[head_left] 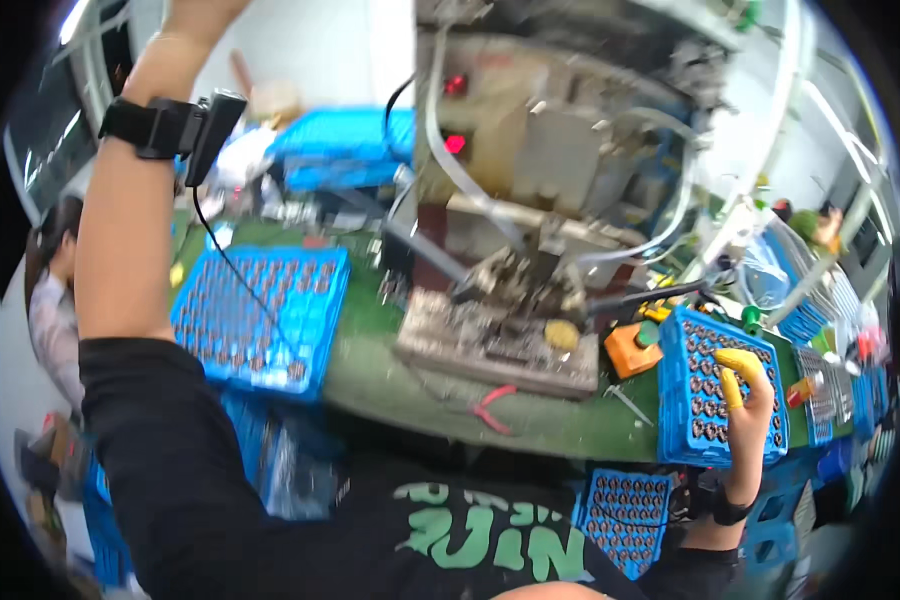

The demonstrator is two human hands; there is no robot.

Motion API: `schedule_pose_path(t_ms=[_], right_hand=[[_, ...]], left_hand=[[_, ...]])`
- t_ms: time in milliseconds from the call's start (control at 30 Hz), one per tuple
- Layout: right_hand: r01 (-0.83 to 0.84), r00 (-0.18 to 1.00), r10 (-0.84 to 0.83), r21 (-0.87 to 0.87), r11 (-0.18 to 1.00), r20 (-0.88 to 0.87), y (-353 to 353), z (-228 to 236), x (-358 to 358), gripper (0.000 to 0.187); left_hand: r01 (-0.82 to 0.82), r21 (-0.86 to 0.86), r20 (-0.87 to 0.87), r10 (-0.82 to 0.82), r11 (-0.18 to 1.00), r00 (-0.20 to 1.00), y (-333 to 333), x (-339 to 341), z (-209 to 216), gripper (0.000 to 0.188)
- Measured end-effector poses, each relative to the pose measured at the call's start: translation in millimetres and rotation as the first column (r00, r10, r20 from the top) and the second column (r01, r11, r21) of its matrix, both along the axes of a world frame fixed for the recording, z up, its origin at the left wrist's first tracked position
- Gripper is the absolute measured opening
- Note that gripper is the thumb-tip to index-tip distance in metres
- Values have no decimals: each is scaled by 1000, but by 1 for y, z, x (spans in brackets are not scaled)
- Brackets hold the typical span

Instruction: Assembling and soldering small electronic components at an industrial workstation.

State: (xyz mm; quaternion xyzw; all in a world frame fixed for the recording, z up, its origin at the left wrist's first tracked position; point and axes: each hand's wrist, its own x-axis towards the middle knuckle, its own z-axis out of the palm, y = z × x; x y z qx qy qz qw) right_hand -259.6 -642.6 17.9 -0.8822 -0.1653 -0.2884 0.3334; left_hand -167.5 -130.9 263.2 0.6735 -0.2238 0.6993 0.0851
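My left arm is raised high at the left, with a black strap and small device (185, 130) on the wrist. Only the base of my left hand (202, 12) shows, as the upper edge cuts off its fingers. My right hand (748, 392) is over a blue tray (676, 400) of small round ring-shaped parts at the right. Yellow covers sit on its thumb and forefinger, which are bent and slightly apart, with nothing visible between them. A worn metal bench machine (510, 345) with hoses and two red lights stands ahead, between my arms.
Another blue tray (332, 300) of round parts lies on the green bench (370, 375) at left, and a third tray (625, 520) sits lower down. Red-handled pliers (494, 410) and an orange block (632, 352) lie by the machine. A person (55, 300) sits far left.
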Motion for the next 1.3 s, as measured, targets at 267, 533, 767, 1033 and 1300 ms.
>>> schedule_pose_path(t_ms=[267,533,767,1033,1300], right_hand=[[-95,955,134,157,983,-263,-17,-69,-9,21],[-159,913,244,268,950,-326,66,-84,5,20],[-161,921,296,446,880,-252,148,-112,46,37],[-247,940,304,301,921,-156,173,-112,74,34],[-193,942,264,311,930,-205,182,-105,75,40]], left_hand=[[-225,97,-892,185,970,413,135,-56,-275,20],[-413,-87,-931,74,907,358,141,-103,-399,31],[-415,205,-888,347,887,302,144,-78,-398,34],[-503,107,-951,236,857,201,146,-71,-393,33],[-509,30,-964,159,860,213,151,-70,-386,35]])
